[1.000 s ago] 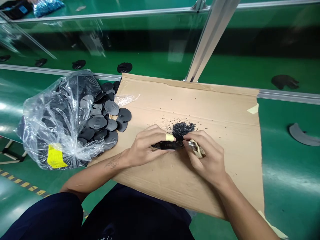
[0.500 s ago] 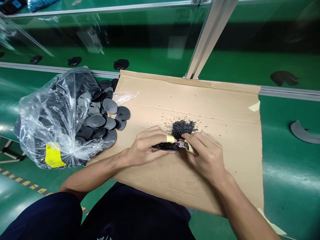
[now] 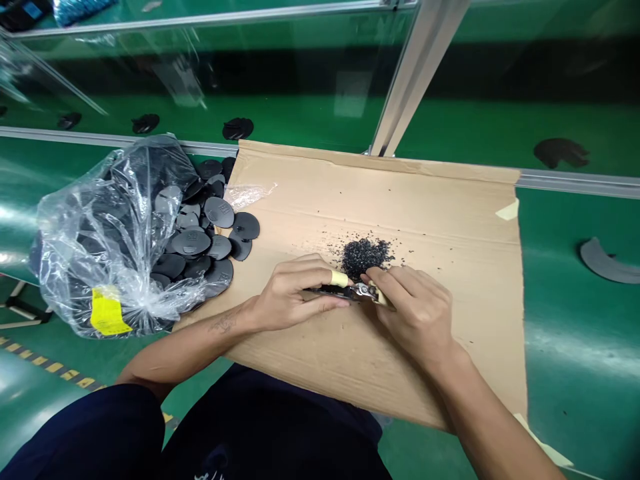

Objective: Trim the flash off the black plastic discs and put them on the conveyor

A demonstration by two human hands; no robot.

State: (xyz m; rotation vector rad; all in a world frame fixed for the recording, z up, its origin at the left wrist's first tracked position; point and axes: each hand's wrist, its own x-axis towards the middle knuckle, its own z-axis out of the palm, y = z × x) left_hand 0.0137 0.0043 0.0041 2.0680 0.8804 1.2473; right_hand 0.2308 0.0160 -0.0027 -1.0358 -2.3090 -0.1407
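My left hand (image 3: 293,293) is closed around a flat black plastic disc (image 3: 325,291), held edge-on over a sheet of cardboard (image 3: 440,227); its index finger wears a yellow tape wrap. My right hand (image 3: 413,310) grips a small trimming tool (image 3: 370,291) with a metal tip that touches the disc's right edge. Just beyond the hands lies a small heap of black shavings (image 3: 365,253).
A clear plastic bag (image 3: 105,233) at the left spills several black discs (image 3: 210,233) onto the cardboard's corner. Behind runs a green conveyor with aluminium rails (image 3: 575,183), a slanted metal post (image 3: 415,67) and scattered black parts (image 3: 560,152). A curved grey piece (image 3: 605,263) lies right.
My right hand has shifted left, bringing the tool's tip against the disc's edge. My left hand holds the disc in nearly the same place.
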